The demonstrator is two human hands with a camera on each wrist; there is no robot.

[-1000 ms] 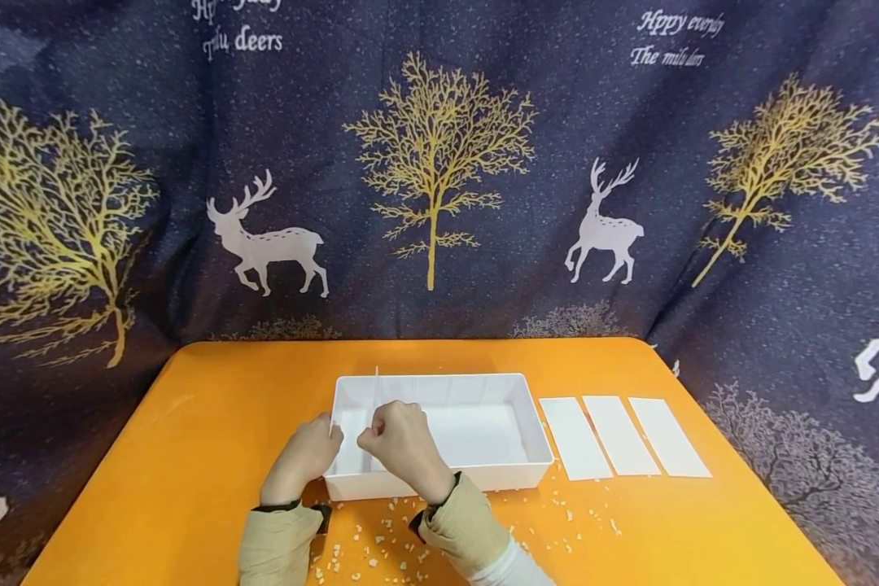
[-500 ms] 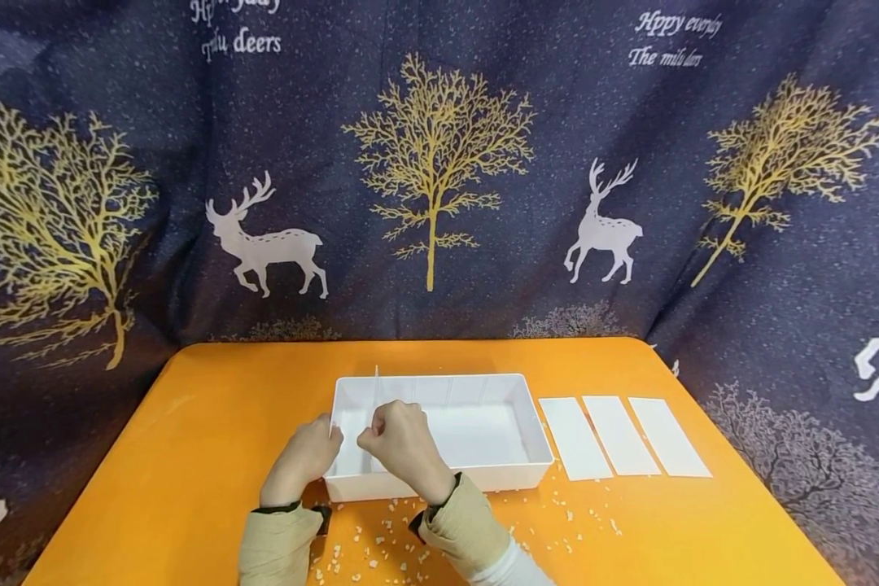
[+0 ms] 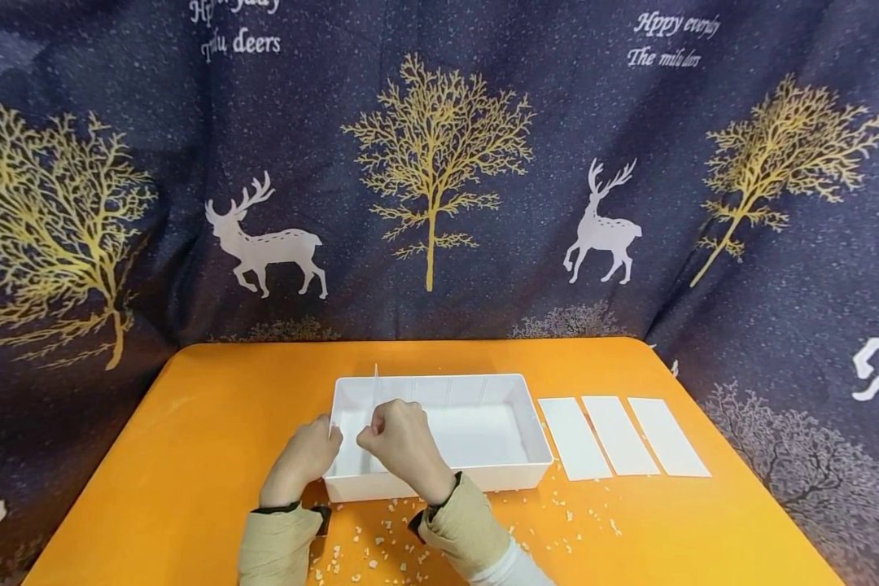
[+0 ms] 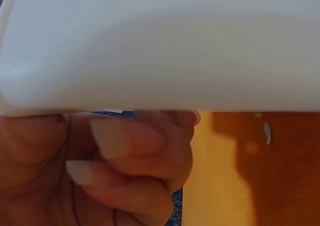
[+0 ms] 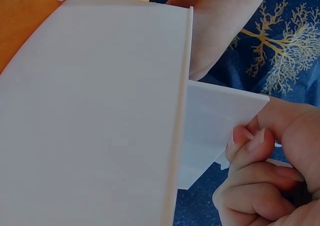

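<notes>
A white rectangular box (image 3: 498, 478) stands upright on the orange table. My left hand (image 3: 302, 457) grips its left end wall, thumb over the rim; in the left wrist view, curled fingers (image 4: 130, 166) show below the white wall. Close to that end, a thin white divider panel (image 5: 215, 116) stands crosswise in the box, its far corner rising above the back rim. My right hand (image 3: 406, 443) pinches the panel's top edge between thumb and fingers. In the head view that hand covers much of the panel; its lower edge is hidden behind the box wall in the right wrist view.
Three flat white panels (image 3: 575, 439) lie side by side on the table (image 3: 190, 456), right of the box. Small white crumbs (image 3: 381, 540) are scattered along the box's front. A dark curtain (image 3: 483, 309) with deer and trees hangs behind the table.
</notes>
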